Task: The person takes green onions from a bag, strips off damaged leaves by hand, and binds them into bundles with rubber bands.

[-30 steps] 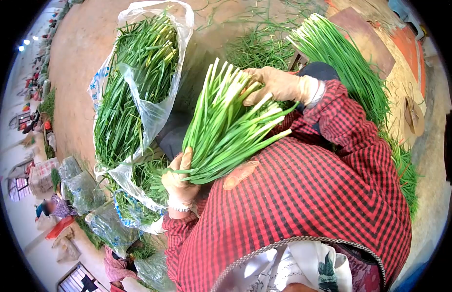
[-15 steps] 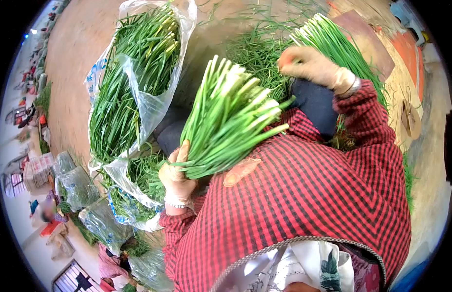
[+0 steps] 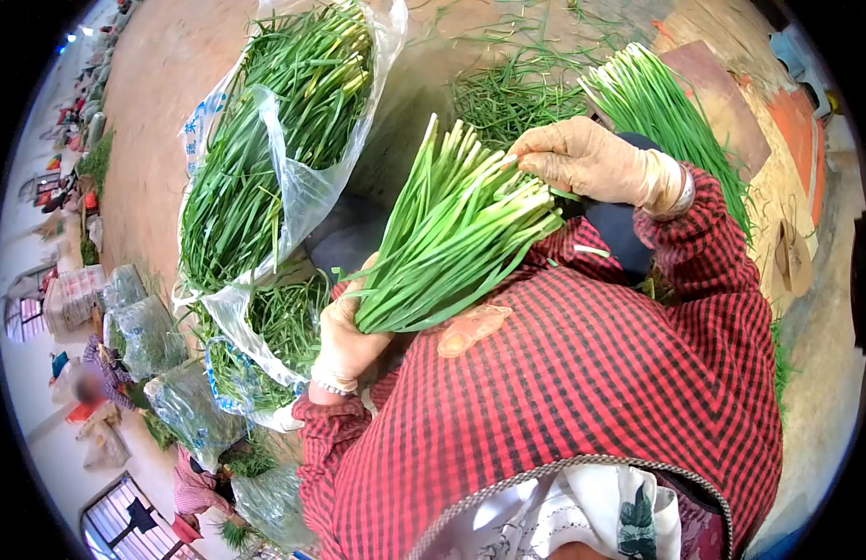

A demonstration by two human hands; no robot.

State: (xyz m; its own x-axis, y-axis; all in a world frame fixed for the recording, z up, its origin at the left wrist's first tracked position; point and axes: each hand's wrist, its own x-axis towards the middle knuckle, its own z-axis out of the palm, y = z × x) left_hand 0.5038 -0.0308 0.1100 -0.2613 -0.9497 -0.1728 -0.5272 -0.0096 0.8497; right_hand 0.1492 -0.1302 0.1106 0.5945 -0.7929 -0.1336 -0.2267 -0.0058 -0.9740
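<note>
My left hand (image 3: 347,327), in a thin pale glove, is closed around the leafy end of a bunch of garlic chives (image 3: 442,243). The white stalk ends fan out toward the upper right. My right hand (image 3: 582,163), also gloved, pinches at those white ends with thumb and fingers together; exactly how many stalks it grips is hidden. One short loose piece of chive (image 3: 592,250) lies on the red checked garment (image 3: 564,373). Beyond my right wrist lies a neat pile of chives (image 3: 671,121), white ends pointing away.
A clear plastic bag (image 3: 298,187) full of chives stands at the left. Loose green trimmings (image 3: 517,103) lie on the floor ahead. Wrapped bundles (image 3: 195,411) and other people, one in a pink sleeve (image 3: 198,490), are at the far left. A brown board (image 3: 718,103) lies at right.
My right hand has come down and left from above my knee to the white ends of the bunch. My left hand still holds the bunch, which has shifted slightly.
</note>
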